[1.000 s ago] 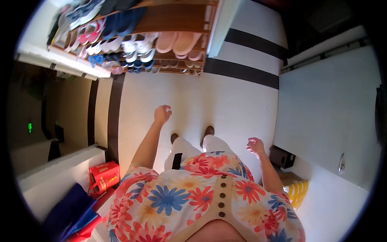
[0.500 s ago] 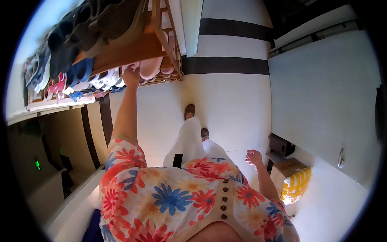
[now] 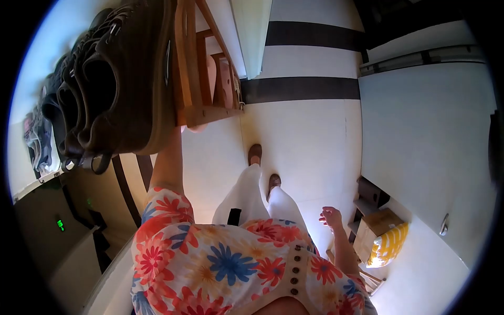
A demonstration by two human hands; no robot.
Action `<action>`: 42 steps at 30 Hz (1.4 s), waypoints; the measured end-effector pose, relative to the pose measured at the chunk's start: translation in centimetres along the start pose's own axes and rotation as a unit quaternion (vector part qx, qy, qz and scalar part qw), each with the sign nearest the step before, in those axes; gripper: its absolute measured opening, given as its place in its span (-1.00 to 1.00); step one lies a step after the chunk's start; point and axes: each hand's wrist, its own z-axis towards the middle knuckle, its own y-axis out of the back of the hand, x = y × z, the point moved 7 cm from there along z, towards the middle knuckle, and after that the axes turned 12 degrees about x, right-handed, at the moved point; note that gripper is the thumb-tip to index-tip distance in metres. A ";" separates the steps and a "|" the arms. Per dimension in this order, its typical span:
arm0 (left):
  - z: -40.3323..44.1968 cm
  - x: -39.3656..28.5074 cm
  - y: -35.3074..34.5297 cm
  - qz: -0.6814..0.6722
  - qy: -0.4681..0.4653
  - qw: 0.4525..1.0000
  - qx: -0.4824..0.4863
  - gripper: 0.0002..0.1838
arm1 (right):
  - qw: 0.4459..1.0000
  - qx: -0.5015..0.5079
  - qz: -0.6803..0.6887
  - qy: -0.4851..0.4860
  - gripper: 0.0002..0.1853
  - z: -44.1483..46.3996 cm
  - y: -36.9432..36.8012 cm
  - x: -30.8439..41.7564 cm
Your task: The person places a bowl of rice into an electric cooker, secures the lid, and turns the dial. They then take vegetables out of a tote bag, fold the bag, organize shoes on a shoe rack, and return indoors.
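My left forearm (image 3: 169,165) reaches up to the wooden shoe rack (image 3: 210,114), and the hand itself is hidden behind large dark brown shoes (image 3: 126,105) on the top. A small part of something pink (image 3: 198,128) shows just under the rack's lower edge, close to where that arm disappears. Pink footwear (image 3: 224,84) stands inside the rack's end. My right hand (image 3: 331,216) hangs in the air at my right side, fingers loosely bent and slightly apart, holding nothing.
More shoes (image 3: 42,142) line the rack's far left. A pale door (image 3: 425,131) with a handle is on the right. Below it stand a cardboard box (image 3: 379,223) and a yellow-and-white patterned bag (image 3: 388,245). Dark stripes (image 3: 304,89) cross the tiled floor.
My view has moved closer to the rack, so the brown shoes loom larger and cover my left hand, which was visible at a pink slipper before. My right hand stays at my side.
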 end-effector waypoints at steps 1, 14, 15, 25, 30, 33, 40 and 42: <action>0.1 -0.3 -0.1 -0.006 0.002 1.000 0.001 -0.53 | 1.000 0.001 -0.004 -0.002 -0.72 0.1 0.0 0.2; 0.1 -2.0 1.2 -0.098 0.036 0.995 0.000 -0.51 | 0.996 0.032 -0.067 0.051 -0.73 1.1 1.6 4.6; -0.4 -2.1 1.4 -0.110 0.038 0.993 -0.001 -0.50 | 0.995 0.036 -0.074 0.055 -0.73 1.2 1.9 4.8; -27.5 1.4 -3.9 -0.006 0.142 0.959 0.245 -0.55 | 0.980 0.076 -0.157 0.095 -0.71 4.3 9.3 6.7; -45.2 -0.2 -8.8 -0.050 0.281 0.873 0.395 -0.59 | 0.970 0.067 -0.213 0.100 -0.72 4.8 15.3 6.6; -50.4 -3.0 -10.4 -0.082 0.301 0.844 0.436 -0.58 | 0.970 0.050 -0.226 0.079 -0.73 5.6 19.0 5.1; -52.6 -5.5 -8.8 -0.126 0.304 0.868 0.371 -0.60 | 0.943 0.069 -0.313 0.089 -0.74 4.9 18.0 6.5; -54.0 -4.7 -8.7 -0.136 0.317 0.869 0.355 -0.61 | 0.936 0.093 -0.321 0.114 -0.74 4.6 16.1 7.2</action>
